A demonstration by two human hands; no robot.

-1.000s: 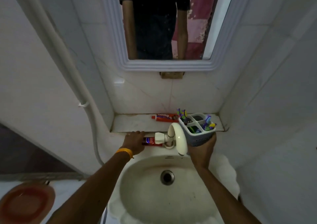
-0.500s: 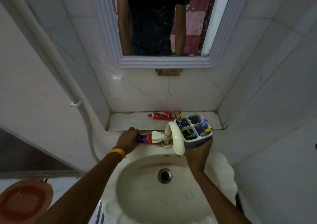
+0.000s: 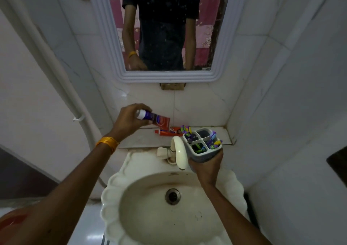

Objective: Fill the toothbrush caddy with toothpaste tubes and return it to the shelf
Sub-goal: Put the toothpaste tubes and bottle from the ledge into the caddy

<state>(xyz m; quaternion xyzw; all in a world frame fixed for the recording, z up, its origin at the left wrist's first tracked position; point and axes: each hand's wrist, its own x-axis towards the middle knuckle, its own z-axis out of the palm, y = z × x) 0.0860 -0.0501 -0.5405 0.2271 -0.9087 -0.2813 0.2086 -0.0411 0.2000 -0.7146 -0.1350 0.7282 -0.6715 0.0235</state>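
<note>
Head view: left hand [image 3: 129, 120] grips a purple toothpaste tube [image 3: 154, 119] at 11 o'clock of the caddy [image 3: 203, 147], which the right hand [image 3: 204, 166] clasps upright, ready for loading.

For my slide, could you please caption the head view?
Left hand lifts a toothpaste tube; right hand holds the toothbrush caddy above the sink.

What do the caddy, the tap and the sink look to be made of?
Caddy: probably grey plastic, matt with thin moulded dividers. Tap: cream and glossy with a highlight, likely plastic, possibly coated metal. Sink: off-white glazed ceramic, by its sheen and scalloped rim.
</note>
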